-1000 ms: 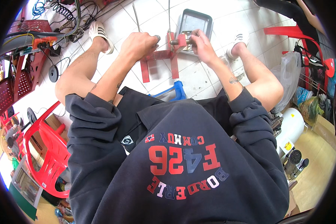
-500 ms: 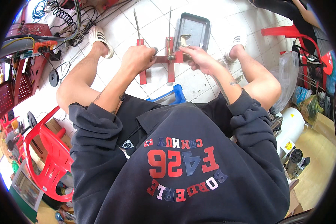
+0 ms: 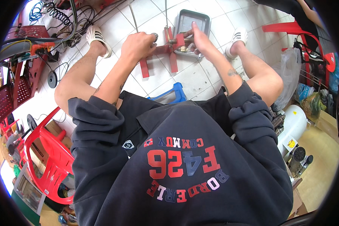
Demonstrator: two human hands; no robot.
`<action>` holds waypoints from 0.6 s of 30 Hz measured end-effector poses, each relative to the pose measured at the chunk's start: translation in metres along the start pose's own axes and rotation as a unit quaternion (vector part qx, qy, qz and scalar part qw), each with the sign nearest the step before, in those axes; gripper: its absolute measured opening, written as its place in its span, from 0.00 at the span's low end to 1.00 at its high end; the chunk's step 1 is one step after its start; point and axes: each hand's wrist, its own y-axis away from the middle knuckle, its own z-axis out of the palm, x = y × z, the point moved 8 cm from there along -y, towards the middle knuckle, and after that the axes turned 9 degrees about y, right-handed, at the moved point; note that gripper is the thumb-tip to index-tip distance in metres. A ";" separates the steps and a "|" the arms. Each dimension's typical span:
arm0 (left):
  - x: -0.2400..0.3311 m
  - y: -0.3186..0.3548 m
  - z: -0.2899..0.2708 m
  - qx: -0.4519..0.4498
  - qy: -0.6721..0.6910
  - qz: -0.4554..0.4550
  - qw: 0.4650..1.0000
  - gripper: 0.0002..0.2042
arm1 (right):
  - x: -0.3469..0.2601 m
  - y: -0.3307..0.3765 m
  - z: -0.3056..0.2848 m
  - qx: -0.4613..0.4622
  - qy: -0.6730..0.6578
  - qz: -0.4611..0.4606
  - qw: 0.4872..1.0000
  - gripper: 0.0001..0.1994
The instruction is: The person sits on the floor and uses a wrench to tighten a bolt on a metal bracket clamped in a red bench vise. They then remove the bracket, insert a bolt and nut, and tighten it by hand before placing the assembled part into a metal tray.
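Note:
My left hand [image 3: 137, 47] is closed over the left part of a red metal frame [image 3: 174, 62], and a round metal end [image 3: 154, 37] sticks out beside the index finger. Two thin rods rise from the frame's far side. A threaded metal piece [image 3: 172, 41] shows at the right end of its crossbar. My right hand [image 3: 204, 40] is at that end, against a short dark metal bar [image 3: 188, 34]. One finger of it points up and away, and lower fingers are bent and partly hidden. A small pale part [image 3: 183, 49] lies below the bar.
A grey metal tray [image 3: 207, 19] lies on the tiled floor behind my right hand. A blue plastic stool [image 3: 179, 90] is between my legs. Red chairs [image 3: 51, 162] stand left and right. Cables and a dark red perforated rack [image 3: 20, 84] are at left; a white tank [image 3: 292, 124] is at right.
My right hand has turned more upright, with one finger lifted away from the frame. The frame has shifted away and tilted slightly. The brassy plate near my right fingers no longer shows there.

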 end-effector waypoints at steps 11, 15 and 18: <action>0.034 -0.025 0.022 -0.089 0.215 -0.033 0.972 0.20 | -0.022 0.022 -0.042 0.000 -0.117 -0.192 0.974 0.24; 0.033 -0.033 0.026 -0.109 0.268 -0.073 0.954 0.16 | 0.003 0.017 -0.045 0.028 -0.023 -0.003 0.999 0.30; 0.032 -0.036 0.020 -0.094 0.292 -0.071 0.949 0.13 | -0.006 0.016 -0.038 0.072 -0.014 -0.129 0.989 0.34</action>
